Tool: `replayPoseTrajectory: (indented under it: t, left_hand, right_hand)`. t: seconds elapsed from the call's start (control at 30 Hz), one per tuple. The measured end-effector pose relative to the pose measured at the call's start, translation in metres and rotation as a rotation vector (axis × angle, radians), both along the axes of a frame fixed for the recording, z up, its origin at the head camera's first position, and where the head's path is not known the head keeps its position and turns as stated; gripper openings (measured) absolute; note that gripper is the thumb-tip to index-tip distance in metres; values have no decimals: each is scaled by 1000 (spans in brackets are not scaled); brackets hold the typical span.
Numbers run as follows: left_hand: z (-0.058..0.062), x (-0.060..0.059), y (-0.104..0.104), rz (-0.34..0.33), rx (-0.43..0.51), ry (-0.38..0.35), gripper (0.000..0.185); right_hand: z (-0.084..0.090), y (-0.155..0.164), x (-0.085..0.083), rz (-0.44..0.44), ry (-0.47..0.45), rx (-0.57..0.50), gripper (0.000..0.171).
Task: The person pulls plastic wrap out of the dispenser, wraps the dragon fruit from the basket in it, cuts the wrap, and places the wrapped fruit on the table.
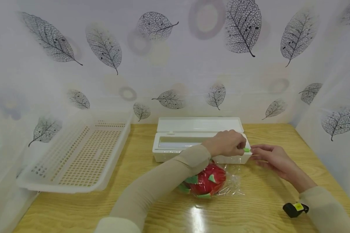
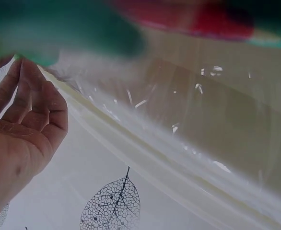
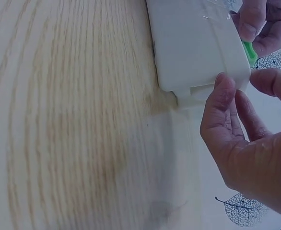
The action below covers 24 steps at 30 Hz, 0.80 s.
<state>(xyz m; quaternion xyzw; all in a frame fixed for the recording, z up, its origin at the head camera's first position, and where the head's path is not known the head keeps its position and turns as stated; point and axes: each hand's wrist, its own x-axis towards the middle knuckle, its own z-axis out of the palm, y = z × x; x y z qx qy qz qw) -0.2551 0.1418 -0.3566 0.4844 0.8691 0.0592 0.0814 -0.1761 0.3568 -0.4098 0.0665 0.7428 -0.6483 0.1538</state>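
Note:
A white cling-film dispenser box [image 1: 175, 155] lies on the wooden table [image 1: 75, 210] with its lid up. My left hand [image 1: 228, 143] reaches across it and pinches the small green slider [image 1: 246, 149] at the box's right end; the right wrist view shows the slider [image 3: 249, 52] between those fingers. My right hand [image 1: 272, 158] lies just right of the box, fingers fairly straight, thumb [image 3: 224, 98] touching the box's end [image 3: 193, 43]. A red fruit with green tips [image 1: 207, 183] sits in front of the box under clear film [image 1: 233, 184], below my left forearm.
A white perforated basket [image 1: 84, 155] leans at the table's back left. A small black object with a yellow label [image 1: 294, 208] lies near my right sleeve. Leaf-print cloth walls [image 1: 175, 64] close in the back and both sides.

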Motion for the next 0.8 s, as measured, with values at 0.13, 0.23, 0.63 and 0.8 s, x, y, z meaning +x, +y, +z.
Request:
replayPoseTrajectory:
  t: [0.13,0.23,0.63,0.8]
  left_hand:
    - [2,1,-1,1,-6,-6,13]
    - [2,1,-1,-5,-9,-3,14]
    - [1,0,-1,-51,4,34,12]
    - [0,-1,-1,-68,12,33,10]
  right_hand:
    - [2,-1,0,-8,15,20,15]
    - [2,-1,0,-9,25,39,17]
    - [4,-6,1,-31,27,55,28]
    - [5,-7,1,-38,27,65,36]
